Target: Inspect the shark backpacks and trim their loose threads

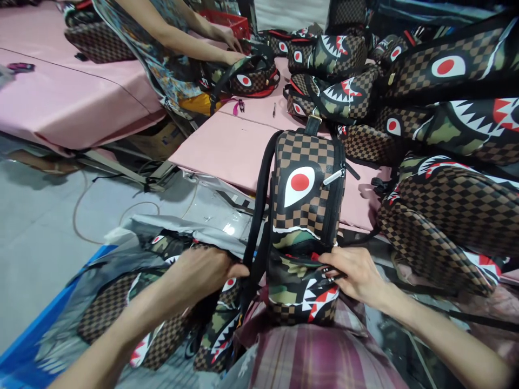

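A small backpack (302, 210) in brown-black checks and camouflage, with a red eye and shark teeth, stands upright in front of me against the table edge. Its front pocket (302, 283) gapes a little at the top, showing red inside. My right hand (359, 273) is closed in a pinch on the right side of that pocket's opening. At the left, my left hand (208, 267) is beside the black shoulder strap (259, 200), its thumb pointing at the strap. The other fingers of that hand are mostly hidden, and I cannot tell whether it touches the strap.
Several similar bags (458, 200) are piled on the right. A blue-edged, plastic-lined container (60, 302) at lower left holds more bags. Across the pink table (227, 143), a co-worker's hands (233, 51) are at another bag (253, 78). A red basket (227, 22) stands behind.
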The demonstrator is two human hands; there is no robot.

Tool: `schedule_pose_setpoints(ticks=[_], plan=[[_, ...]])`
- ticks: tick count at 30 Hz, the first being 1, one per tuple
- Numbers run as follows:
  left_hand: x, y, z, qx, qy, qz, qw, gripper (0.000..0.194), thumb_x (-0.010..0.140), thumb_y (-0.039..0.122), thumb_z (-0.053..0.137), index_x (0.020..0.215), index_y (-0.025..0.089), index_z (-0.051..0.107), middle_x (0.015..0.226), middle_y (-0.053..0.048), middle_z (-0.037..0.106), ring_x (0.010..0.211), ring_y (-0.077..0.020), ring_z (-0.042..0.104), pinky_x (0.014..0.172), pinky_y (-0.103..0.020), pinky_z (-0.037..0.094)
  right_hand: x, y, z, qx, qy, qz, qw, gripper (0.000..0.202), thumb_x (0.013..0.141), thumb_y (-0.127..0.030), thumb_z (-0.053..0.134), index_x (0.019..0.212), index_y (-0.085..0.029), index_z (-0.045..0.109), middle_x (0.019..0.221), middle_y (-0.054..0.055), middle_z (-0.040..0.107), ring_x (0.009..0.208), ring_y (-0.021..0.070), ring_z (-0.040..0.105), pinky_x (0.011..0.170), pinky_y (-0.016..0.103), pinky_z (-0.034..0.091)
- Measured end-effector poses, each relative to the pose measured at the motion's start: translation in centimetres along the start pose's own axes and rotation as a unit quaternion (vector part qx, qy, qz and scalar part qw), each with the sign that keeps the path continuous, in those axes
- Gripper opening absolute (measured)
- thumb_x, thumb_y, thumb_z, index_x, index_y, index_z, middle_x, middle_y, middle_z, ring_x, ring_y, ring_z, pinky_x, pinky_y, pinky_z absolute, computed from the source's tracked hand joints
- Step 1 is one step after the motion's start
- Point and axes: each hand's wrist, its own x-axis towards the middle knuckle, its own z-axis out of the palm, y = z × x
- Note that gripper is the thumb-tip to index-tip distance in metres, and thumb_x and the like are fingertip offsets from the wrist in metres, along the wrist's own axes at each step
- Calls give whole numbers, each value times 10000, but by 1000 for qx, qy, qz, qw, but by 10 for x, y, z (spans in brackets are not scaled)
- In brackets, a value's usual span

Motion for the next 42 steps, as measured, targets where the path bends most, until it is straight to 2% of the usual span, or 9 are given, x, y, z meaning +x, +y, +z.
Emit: schedule_pose_setpoints(ticks=[2, 4, 6, 10, 15, 19, 25, 33, 42], plan=[[4, 5, -8, 44, 57, -40, 997, 349, 906, 284, 377, 696, 135, 613, 671, -67, 610, 626, -155, 581, 544, -233, 432, -4, 3, 9, -2, 33, -28, 999, 218, 850, -131, 373, 940, -143, 572, 640, 3, 543, 538, 115, 460, 508, 236, 320], [18, 21, -14, -9, 92, 3, 996, 278, 907, 206, 357, 939, 167, 631, 882, -73, 641, 734, -138, 603, 618, -222, 459, -5, 5, 15, -5, 37, -47, 998, 233, 845, -121, 352, 914, -155, 572, 630, -3, 524, 533, 115, 444, 515, 242, 318], [40, 41, -16, -66, 52, 84, 993, 271, 873, 117, 380, 998, 183, 612, 899, -42, 635, 729, -108, 601, 626, -191, 453, -5, 5, 17, -17, 33, -65, 997, 253, 855, -146, 323, 897, -162, 571, 618, -5, 499, 531, 122, 433, 518, 253, 312], [84, 61, -9, -54, -92, 211, 972, 111, 751, 80, 533, 728, 150, 616, 678, -16, 601, 587, -116, 561, 508, -203, 381, -3, 4, 18, -40, 21, -96, 994, 303, 883, -184, 264, 872, -162, 565, 606, -2, 462, 537, 136, 418, 522, 269, 302], [108, 61, -2, -31, -112, 301, 946, 174, 728, 49, 502, 617, 158, 582, 608, -12, 594, 545, -120, 535, 453, -227, 310, -1, 6, 19, -16, 36, -95, 995, 282, 875, -163, 276, 871, -155, 557, 605, -5, 453, 541, 136, 406, 516, 266, 292], [104, 67, -9, -30, -117, 243, 963, 194, 695, -12, 464, 740, 138, 579, 670, -32, 621, 570, -130, 559, 487, -224, 363, -3, 10, 20, -12, 31, -92, 995, 319, 889, -176, 241, 870, -159, 559, 602, -4, 442, 534, 140, 401, 514, 272, 295], [97, 61, -22, -201, -27, 64, 977, 246, 816, 19, 339, 890, 128, 547, 670, 8, 602, 550, -80, 548, 526, -180, 396, -6, 15, 20, -11, 41, -90, 995, 328, 887, -172, 236, 868, -162, 564, 599, -2, 442, 528, 140, 394, 509, 273, 292], [97, 69, -9, -2, -127, 187, 974, 137, 774, 106, 534, 749, 193, 636, 720, -19, 632, 618, -139, 594, 507, -210, 376, -3, 13, 22, 4, 54, -93, 994, 311, 885, -184, 257, 807, -162, 557, 590, -8, 431, 527, 134, 368, 506, 270, 277], [96, 77, -16, 57, -139, 232, 961, 126, 753, 22, 497, 786, 120, 570, 723, -73, 629, 620, -175, 604, 515, -250, 427, -5, 12, 16, -19, 42, -83, 995, 229, 834, -102, 333, 801, -169, 550, 596, -18, 437, 533, 122, 377, 514, 263, 275]])
